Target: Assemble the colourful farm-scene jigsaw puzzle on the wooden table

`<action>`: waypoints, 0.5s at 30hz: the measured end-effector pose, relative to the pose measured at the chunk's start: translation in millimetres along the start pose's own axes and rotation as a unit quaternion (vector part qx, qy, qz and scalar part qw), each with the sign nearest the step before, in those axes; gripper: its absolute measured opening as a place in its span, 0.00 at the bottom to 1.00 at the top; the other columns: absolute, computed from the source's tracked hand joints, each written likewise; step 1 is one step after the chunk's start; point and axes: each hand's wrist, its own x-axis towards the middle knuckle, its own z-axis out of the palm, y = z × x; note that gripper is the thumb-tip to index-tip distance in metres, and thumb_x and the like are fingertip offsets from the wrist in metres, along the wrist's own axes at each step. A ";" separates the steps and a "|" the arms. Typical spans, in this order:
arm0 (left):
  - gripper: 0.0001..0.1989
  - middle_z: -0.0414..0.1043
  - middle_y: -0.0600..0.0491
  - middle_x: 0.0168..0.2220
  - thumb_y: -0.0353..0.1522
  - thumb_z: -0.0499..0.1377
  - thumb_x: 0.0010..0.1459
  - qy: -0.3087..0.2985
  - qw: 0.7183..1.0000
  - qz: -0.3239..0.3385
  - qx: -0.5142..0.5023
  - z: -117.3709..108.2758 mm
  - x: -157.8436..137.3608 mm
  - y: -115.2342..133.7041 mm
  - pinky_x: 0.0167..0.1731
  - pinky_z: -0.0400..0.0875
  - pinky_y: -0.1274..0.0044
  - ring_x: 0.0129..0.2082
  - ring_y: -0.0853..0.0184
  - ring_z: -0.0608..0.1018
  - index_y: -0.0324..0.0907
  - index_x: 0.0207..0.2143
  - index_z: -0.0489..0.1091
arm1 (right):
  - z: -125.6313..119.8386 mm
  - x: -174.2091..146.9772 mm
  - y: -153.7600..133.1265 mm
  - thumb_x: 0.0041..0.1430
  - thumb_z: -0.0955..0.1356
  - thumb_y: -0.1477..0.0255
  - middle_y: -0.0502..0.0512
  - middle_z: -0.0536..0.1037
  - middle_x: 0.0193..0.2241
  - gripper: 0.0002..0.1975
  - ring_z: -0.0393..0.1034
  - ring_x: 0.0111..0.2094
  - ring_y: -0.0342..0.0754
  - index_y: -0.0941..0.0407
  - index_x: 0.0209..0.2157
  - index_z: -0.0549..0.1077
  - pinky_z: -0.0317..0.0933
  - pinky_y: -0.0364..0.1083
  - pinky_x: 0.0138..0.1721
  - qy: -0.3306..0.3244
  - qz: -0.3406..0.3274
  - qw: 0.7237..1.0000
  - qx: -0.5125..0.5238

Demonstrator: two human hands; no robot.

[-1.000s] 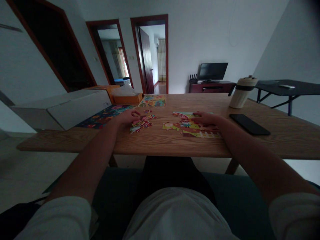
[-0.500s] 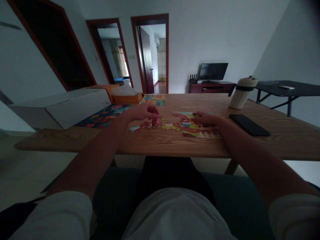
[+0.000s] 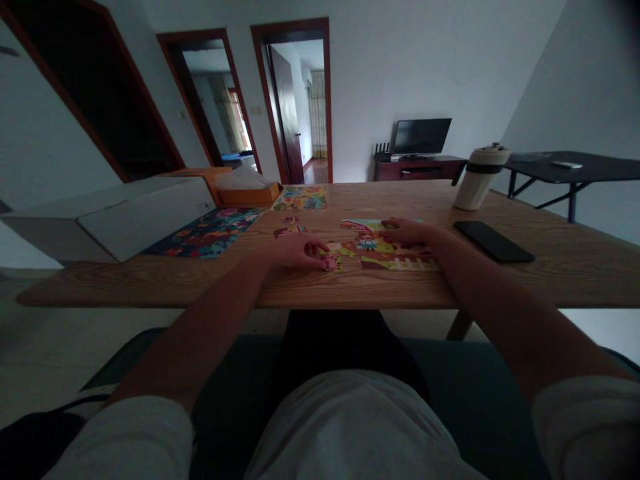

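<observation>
Hands half-open, left against pink piece, right on puzzle

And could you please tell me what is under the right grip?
Partly joined puzzle pieces show around the right grip, including a white fence print; what lies directly beneath is covered.

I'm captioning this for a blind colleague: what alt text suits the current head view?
A person's left hand touches a pink puzzle piece at the left end of a partly assembled jigsaw on a wooden table; the right hand lies over the jigsaw. A white box lies left, a bottle right.
</observation>
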 end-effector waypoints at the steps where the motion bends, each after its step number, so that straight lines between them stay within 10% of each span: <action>1: 0.31 0.79 0.52 0.39 0.56 0.66 0.53 -0.006 1.000 0.006 0.002 0.1 0.2 -0.1 0.36 0.66 0.76 0.37 0.64 0.78 0.47 0.52 0.79 | -0.2 -0.7 -0.6 0.66 0.65 0.48 0.60 0.65 0.68 0.37 0.67 0.63 0.63 0.52 0.70 0.64 0.60 0.56 0.64 0.000 -0.001 1.000 -0.001; 15: 0.23 0.79 0.52 0.36 0.52 0.62 0.59 -0.009 0.998 0.044 0.034 -1.1 -1.9 3.9 0.34 0.64 0.76 0.35 0.65 0.77 0.48 0.46 0.82 | 0.3 -0.7 0.3 0.64 0.66 0.49 0.57 0.71 0.64 0.35 0.73 0.56 0.61 0.47 0.68 0.67 0.66 0.58 0.59 0.010 -0.021 1.000 0.010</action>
